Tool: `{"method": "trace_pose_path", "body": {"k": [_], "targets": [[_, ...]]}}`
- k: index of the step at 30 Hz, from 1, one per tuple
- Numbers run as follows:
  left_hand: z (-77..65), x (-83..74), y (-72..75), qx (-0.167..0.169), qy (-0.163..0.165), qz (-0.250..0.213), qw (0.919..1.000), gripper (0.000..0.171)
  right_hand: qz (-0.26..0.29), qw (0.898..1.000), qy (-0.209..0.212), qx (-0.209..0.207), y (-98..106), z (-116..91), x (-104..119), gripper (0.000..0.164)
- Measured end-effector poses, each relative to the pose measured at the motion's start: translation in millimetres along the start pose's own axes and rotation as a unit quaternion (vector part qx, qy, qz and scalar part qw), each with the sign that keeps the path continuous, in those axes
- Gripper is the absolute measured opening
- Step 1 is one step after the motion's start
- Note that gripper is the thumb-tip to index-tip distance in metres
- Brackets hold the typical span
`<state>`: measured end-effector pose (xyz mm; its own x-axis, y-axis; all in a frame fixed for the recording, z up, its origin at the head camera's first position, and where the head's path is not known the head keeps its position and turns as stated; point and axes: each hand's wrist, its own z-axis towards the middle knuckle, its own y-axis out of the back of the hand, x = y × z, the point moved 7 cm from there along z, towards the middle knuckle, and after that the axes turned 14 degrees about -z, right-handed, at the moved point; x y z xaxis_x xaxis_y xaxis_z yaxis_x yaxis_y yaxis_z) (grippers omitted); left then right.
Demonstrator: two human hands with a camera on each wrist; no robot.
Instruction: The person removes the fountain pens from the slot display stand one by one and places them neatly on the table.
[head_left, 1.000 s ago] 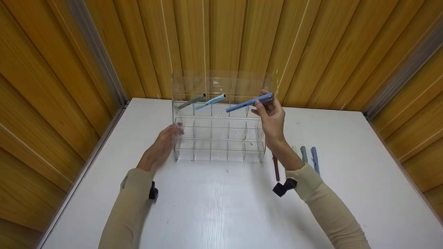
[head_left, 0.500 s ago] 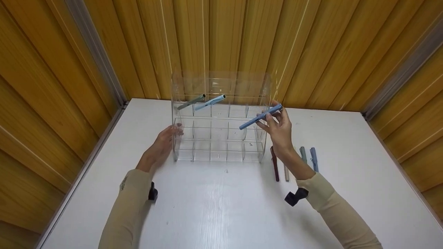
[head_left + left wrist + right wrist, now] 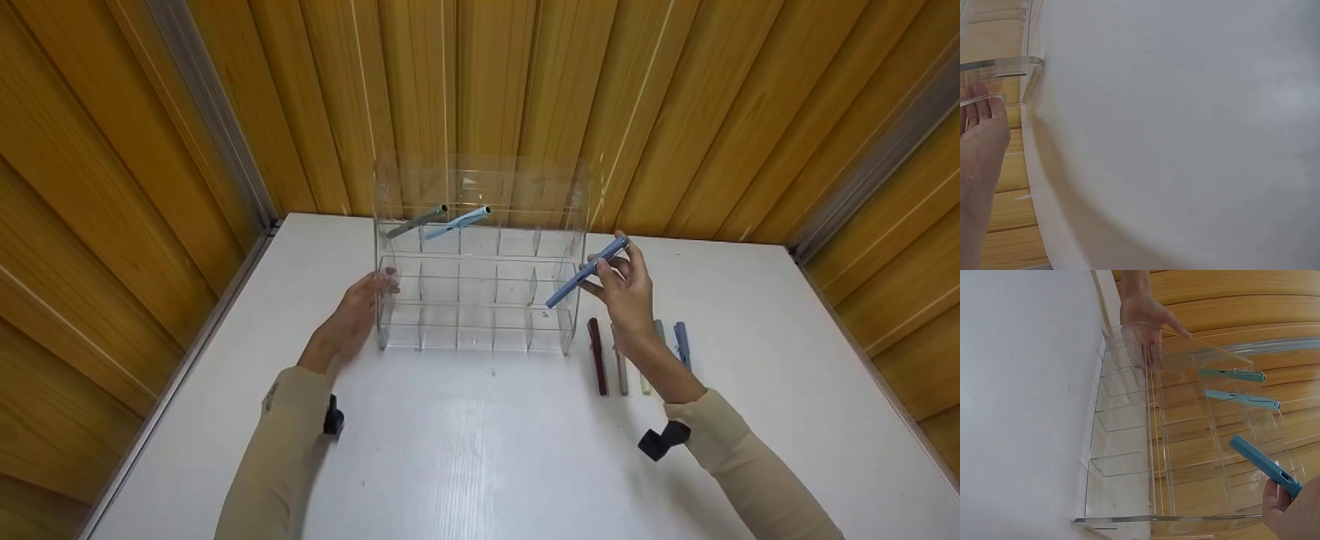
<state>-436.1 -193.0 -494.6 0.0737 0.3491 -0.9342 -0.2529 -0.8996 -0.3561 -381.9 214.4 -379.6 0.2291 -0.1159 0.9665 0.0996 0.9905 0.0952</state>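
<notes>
A clear acrylic display rack (image 3: 474, 304) with tiered, divided compartments stands on the white table. My left hand (image 3: 358, 304) holds its left side, the fingertips showing through the clear plastic. Between thumb and fingers, my right hand (image 3: 628, 296) pinches a blue pen (image 3: 581, 276), slanted with its lower end overlapping the rack's right side in the head view. In the top row lean a dark green pen (image 3: 417, 221) and a light blue pen (image 3: 458, 223). The right wrist view shows the held blue pen (image 3: 1264, 462) beside the rack's upper tiers.
Right of the rack several pens lie in a row: a dark red pen (image 3: 598, 356), a greyish pen (image 3: 622, 371), a pale yellow-green pen (image 3: 646, 384), a green one partly behind the right forearm, and a blue pen (image 3: 682, 345). A wood-panelled wall (image 3: 487, 90) rises behind the table.
My right hand has moved right and down with the blue pen, away from the rack's top row, and the pen has tilted more steeply. The left hand stays at the rack's side.
</notes>
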Motion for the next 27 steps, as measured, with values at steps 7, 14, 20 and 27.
{"method": "trace_pose_path", "body": {"k": [7,14,20,27], "targets": [[-1.9,1.0,0.2,-0.004,0.004,0.002,1.0,0.044,-0.032,0.999,-0.025,-0.007,14,-2,-11,0.056],[-1.2,0.9,-1.9,-0.001,0.008,0.006,0.9999,0.052,-0.072,0.996,-0.042,-0.023,35,-5,-23,0.052],[0.1,1.2,-4.0,0.002,0.0,-0.003,1.0,0.046,-0.1,0.993,-0.061,-0.033,55,-9,-30,0.052],[0.1,2.6,-2.6,-0.001,0.016,0.004,0.9999,0.058,-0.131,0.987,-0.081,-0.04,75,-11,-40,0.054]]}}
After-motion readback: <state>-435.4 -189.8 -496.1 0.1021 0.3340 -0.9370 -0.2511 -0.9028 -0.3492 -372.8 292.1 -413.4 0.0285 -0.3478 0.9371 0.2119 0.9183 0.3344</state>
